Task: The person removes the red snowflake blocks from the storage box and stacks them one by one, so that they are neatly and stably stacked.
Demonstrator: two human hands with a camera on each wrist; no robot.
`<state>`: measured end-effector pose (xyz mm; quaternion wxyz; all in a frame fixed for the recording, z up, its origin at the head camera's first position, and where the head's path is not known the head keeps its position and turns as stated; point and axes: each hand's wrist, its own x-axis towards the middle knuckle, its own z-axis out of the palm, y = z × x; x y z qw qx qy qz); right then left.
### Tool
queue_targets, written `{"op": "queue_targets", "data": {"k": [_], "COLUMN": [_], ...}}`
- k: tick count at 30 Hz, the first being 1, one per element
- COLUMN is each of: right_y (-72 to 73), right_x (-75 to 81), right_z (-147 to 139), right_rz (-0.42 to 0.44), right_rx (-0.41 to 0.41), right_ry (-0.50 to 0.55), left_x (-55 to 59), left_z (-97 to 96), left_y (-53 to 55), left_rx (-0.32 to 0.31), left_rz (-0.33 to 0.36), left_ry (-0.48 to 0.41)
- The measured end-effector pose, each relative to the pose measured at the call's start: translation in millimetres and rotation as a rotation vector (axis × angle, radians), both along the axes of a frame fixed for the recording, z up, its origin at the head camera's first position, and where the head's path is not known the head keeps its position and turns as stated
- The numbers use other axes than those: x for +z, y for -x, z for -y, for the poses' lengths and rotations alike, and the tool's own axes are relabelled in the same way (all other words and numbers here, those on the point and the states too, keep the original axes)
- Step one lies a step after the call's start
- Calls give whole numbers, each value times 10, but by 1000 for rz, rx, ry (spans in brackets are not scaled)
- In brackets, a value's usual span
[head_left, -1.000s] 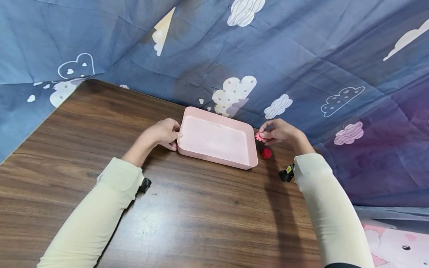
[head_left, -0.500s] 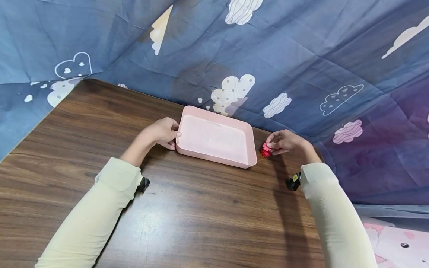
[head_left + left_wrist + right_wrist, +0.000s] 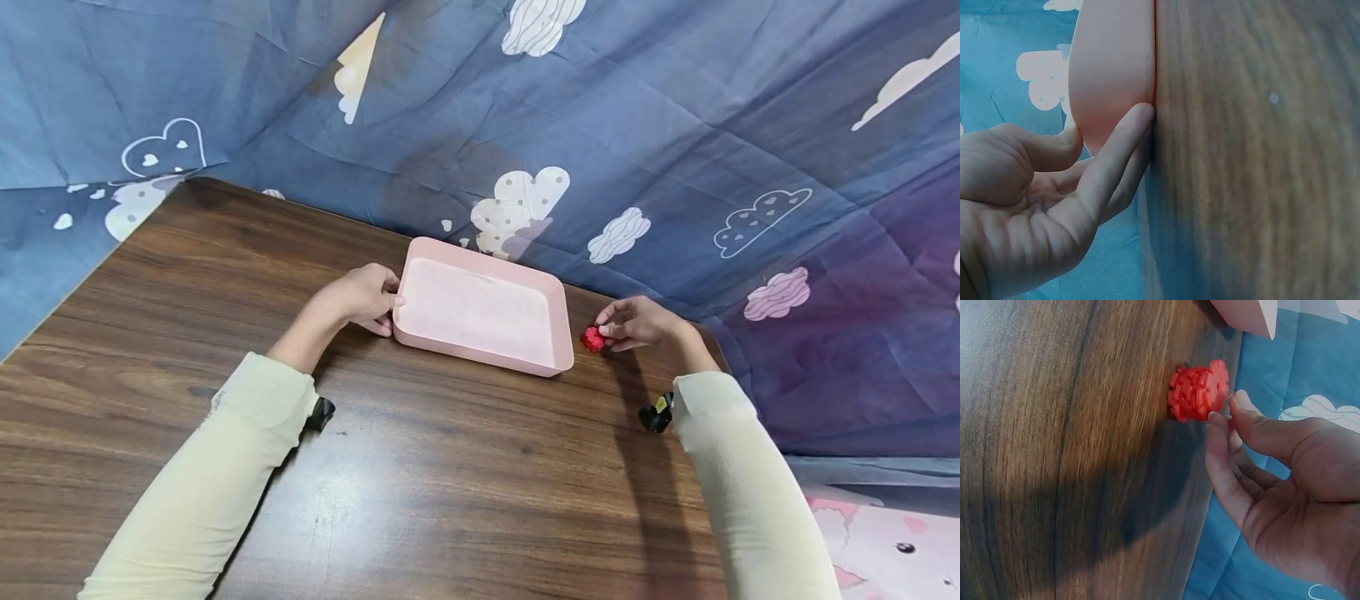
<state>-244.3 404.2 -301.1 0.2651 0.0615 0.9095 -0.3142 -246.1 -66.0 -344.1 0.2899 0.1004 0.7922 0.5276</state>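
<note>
A shallow pink tray [image 3: 480, 310] lies on the wooden table. My left hand [image 3: 363, 300] holds its left end, thumb at the rim and fingers against the outer wall; the left wrist view shows this hand [image 3: 1066, 187] at the tray's corner [image 3: 1113, 69]. Right of the tray stands a small stack of red flower-shaped plastic discs [image 3: 592, 338]. My right hand [image 3: 637, 323] is at the stack. Close up, the thumb and forefinger of my right hand [image 3: 1279, 469] pinch the edge of the top disc [image 3: 1217, 386]. The fingertips partly hide that edge.
Behind the wooden table [image 3: 465, 467] hangs a blue cloth [image 3: 420, 108] with printed clouds, close to the tray's far side. A black device [image 3: 657, 413] sits at my right wrist. A pink printed thing [image 3: 888, 546] shows at lower right.
My right hand has moved right and toward me from beside the tray, bringing the disc down onto the red stack. My left hand keeps its place on the tray.
</note>
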Motion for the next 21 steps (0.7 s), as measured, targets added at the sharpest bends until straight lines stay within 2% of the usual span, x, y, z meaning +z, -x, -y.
{"op": "queue_targets", "data": {"k": [7, 15, 21], "right_y": [-17, 1, -11], "right_x": [21, -28, -36], "right_z": [37, 193, 209], "right_rz": [-72, -106, -124], "right_rx": [-7, 84, 78], "right_ry": [-38, -176, -186], "left_x": [-17, -25, -56], "left_z": [24, 61, 59], "left_y": [6, 2, -4], "left_rx": [4, 21, 22], "left_rz": [-2, -2, 3], "left_ry": [13, 21, 17]}}
